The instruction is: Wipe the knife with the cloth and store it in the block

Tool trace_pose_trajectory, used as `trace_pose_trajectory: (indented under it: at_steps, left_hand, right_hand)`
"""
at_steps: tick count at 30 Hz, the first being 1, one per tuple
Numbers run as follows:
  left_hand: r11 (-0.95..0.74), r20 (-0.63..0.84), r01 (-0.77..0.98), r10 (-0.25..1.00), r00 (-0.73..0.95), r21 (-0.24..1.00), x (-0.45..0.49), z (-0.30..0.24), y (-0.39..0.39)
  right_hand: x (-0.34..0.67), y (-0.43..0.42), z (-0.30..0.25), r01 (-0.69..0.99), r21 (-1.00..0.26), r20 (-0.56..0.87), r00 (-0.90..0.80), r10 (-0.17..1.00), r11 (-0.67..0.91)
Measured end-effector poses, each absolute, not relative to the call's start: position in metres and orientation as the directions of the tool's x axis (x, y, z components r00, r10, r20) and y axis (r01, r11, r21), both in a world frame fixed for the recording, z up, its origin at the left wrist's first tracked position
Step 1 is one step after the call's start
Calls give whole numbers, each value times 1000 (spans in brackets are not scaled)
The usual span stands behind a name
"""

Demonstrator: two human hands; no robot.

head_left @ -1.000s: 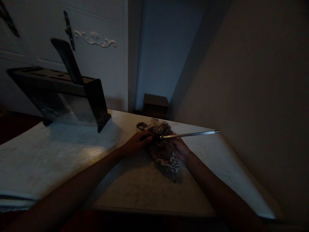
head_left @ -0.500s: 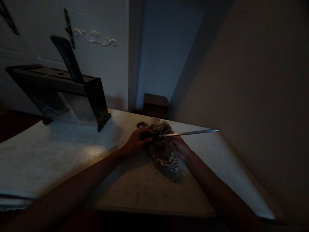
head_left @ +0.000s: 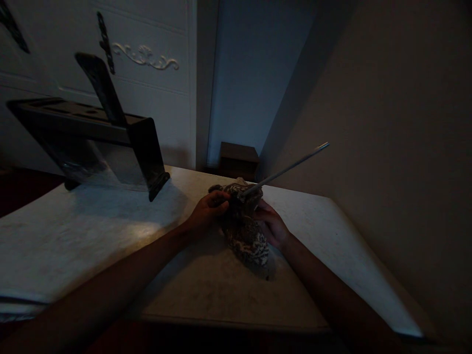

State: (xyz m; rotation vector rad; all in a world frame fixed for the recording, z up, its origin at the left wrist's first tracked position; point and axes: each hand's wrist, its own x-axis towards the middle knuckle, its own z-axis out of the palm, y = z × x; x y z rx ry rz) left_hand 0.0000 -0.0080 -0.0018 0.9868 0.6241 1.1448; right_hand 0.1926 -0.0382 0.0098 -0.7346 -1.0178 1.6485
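A thin metal sharpening steel (head_left: 287,169) slants up to the right out of a bunched brown-and-white patterned cloth (head_left: 250,246). My left hand (head_left: 207,211) is closed at the steel's near end, where dark folds and shadow hide most of the handle. On the other side, my right hand (head_left: 272,223) grips the cloth, with its fingertips partly hidden behind the folds. The lower part of the cloth hangs or lies over the pale tabletop (head_left: 206,290); dim light makes the contact hard to tell.
A dark knife block (head_left: 142,147) with clear sides stands at the left, one black-handled knife (head_left: 101,88) slanting from its top. White cabinet doors (head_left: 155,103) rise behind it. A brown box-like piece (head_left: 239,153) sits beyond the table's far edge. A wall (head_left: 398,147) runs along the right.
The steel has swung from nearly level to tilted upward, its tip higher. My left hand has shifted slightly left, and the cloth's folds have moved with the hands.
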Motion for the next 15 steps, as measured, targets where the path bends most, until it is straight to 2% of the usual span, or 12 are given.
trace_pose_trajectory:
  at_steps: [4,6,9,15]
  left_hand:
    - [79,74,-488,955,286,869,1,-1,-9]
    - [85,72,-490,953,293,867,1,-1,-10]
    - [101,64,-485,948,313,869,2,-1,-13]
    - [117,41,-536,961,273,836,15,7,-28]
  right_hand:
    - [194,-41,9,-430,-894,57,-394,917,-129]
    - [194,-41,7,-418,-901,66,-391,918,-113]
    - [190,-41,3,-362,-931,68,-313,947,-52]
    - [183,-35,-7,-56,-985,163,-37,986,161]
